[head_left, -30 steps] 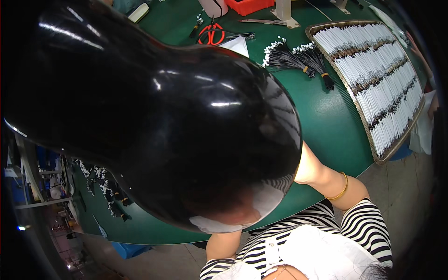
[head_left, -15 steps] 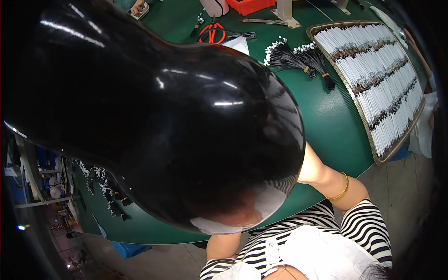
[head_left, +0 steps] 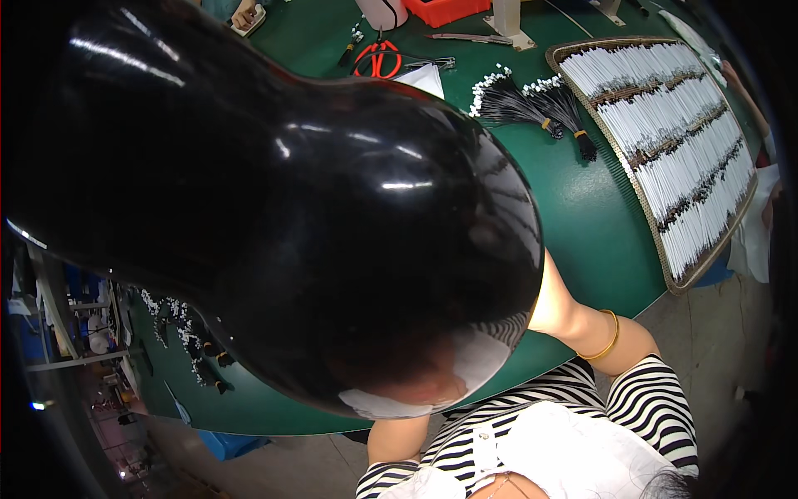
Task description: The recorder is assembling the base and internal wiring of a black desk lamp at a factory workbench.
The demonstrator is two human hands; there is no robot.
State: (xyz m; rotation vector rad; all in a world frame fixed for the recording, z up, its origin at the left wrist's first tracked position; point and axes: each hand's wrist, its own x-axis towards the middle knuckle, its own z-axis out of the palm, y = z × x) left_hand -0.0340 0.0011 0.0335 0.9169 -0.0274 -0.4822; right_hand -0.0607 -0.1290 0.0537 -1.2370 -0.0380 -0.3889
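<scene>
- A big glossy black rounded object (head_left: pixel 274 216) hides both hands, so neither grip's state can be told (only forearms show).
- Beyond it: green table (head_left: pixel 582 208), bundled black wires (head_left: pixel 532 104).

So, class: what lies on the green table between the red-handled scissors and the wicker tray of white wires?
In the head view, two bundles of black wires with white tips lie between the scissors and tray.

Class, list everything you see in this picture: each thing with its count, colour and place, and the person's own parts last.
Glossy dome: one, black, fills the left and centre, hiding much of the bench.
Bench: one, green.
Tray: one, wicker-rimmed, right, rows of white wires.
Wire bundles: several, black with white ends, beside the tray.
Scissors: one, red, top.
Box: one, red, top edge.
Forearm: gold bangle, lower right.
Hands: hidden.
</scene>
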